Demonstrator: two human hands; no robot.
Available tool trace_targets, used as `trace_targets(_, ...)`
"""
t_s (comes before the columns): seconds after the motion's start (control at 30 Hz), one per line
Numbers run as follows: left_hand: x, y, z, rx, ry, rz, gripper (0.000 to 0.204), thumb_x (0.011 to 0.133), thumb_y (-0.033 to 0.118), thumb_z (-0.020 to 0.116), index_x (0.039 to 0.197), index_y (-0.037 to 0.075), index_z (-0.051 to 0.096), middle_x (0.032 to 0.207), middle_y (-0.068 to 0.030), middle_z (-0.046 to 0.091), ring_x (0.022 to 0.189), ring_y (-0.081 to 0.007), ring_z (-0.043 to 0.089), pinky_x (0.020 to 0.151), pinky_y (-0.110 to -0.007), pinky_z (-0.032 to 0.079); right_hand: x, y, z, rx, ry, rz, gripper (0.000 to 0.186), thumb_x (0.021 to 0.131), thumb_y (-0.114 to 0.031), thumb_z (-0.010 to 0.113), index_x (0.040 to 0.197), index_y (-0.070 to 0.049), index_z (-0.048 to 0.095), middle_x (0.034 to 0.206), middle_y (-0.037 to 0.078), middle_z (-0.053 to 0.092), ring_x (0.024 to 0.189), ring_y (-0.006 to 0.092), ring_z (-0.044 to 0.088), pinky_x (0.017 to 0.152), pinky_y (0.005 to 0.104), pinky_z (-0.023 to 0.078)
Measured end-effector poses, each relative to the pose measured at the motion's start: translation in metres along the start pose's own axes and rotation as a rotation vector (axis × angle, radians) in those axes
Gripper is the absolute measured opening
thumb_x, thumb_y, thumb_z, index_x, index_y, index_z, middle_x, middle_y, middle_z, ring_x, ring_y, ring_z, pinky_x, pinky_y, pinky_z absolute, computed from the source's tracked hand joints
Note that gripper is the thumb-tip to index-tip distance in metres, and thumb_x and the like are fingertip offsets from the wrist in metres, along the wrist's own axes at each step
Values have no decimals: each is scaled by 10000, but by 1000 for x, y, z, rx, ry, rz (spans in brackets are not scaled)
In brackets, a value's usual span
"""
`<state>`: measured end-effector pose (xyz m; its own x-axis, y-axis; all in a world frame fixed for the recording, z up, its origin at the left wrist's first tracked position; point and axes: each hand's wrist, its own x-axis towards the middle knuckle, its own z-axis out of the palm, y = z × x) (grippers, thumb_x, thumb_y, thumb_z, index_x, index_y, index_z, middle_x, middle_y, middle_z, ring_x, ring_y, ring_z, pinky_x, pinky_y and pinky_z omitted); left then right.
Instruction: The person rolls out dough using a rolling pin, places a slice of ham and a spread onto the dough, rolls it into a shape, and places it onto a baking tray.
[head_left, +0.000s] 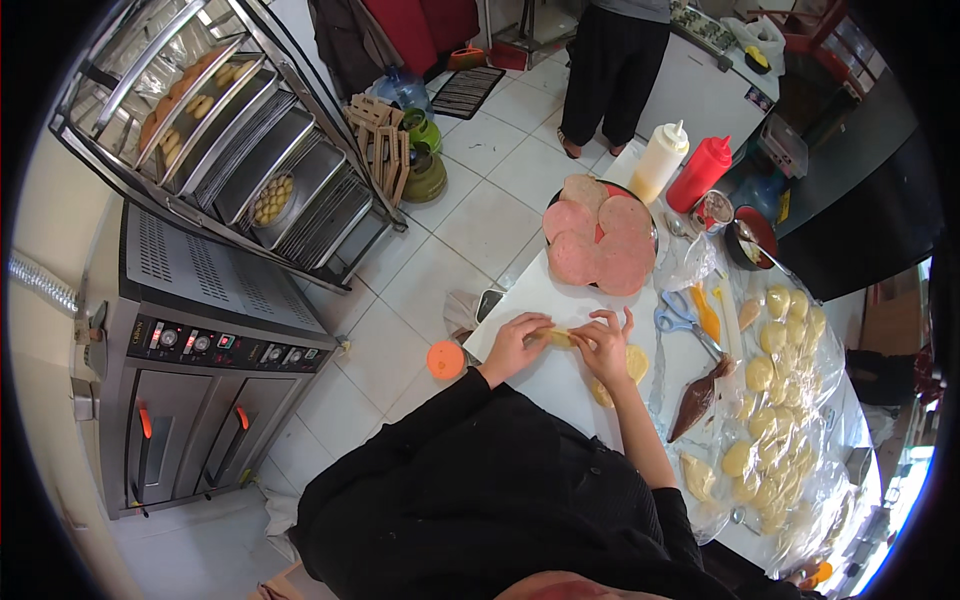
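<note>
Between both hands, over the white tabletop [520, 300], is a small piece of yellow dough [560, 338]. My left hand [515, 347] pinches its left end, fingers bent around it. At the other end, my right hand [603, 352] holds the dough with thumb and fingertips, while its outer fingers stick up. Flattened dough pieces [637, 362] lie beside and partly under my right hand. A plate of round pink meat slices [598, 240] stands beyond my hands. To the right are blue-handled scissors [675, 312] and a piping bag with brown filling [698, 402].
Several dough balls [770, 410] lie under clear plastic at the right. A cream squeeze bottle [660, 160] and a red one [700, 172] stand at the far side, near a bowl [752, 240]. An oven [220, 370] and tray rack [230, 150] are at left. Another person [612, 70] stands beyond.
</note>
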<state>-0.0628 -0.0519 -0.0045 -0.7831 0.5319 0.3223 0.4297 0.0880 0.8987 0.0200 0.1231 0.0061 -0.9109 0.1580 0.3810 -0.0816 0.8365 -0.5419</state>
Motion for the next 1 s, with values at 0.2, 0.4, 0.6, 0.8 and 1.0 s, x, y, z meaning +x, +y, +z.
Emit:
trace_targets(0.2,1,-11,-5,109,-173,-130,228,788,46,655,1014,23,657,976,-131,664,832,-257,658,749,-301,524,2,-3,1,-23,-33,-37,102,738,-195,711,826,-144,714,810,-49,667,1020,181,529,1060,548,126)
trace_targets(0.4,11,14,6,57,-103,38,140,788,65,664,919,15,678,868,-127,676,766,-258,657,657,-325,514,-2,2,-2,7,-19,8,60,749,-179,705,798,-145,711,799,-46,667,1010,183,536,1056,549,128)
trace_targets(0.6,6,-10,8,34,-146,-134,290,767,133,701,1029,31,630,905,-141,658,768,-300,643,683,-348,507,1,2,-7,-15,44,-8,70,748,-210,711,792,-156,711,792,-50,669,1018,186,538,1064,559,100)
trace_targets(0.8,13,4,19,41,-122,-10,316,740,154,733,1019,38,638,907,-137,664,793,-284,648,696,-348,502,-7,23,-3,-23,-18,-7,72,724,-234,714,761,-172,714,787,-26,665,994,181,547,1062,561,107)
trace_targets(1.0,13,7,17,171,-148,-120,128,762,89,686,874,27,686,819,-127,675,773,-284,642,696,-345,500,-11,19,-14,-16,23,50,153,731,-261,725,858,-176,725,829,-35,674,1078,173,503,1060,563,109)
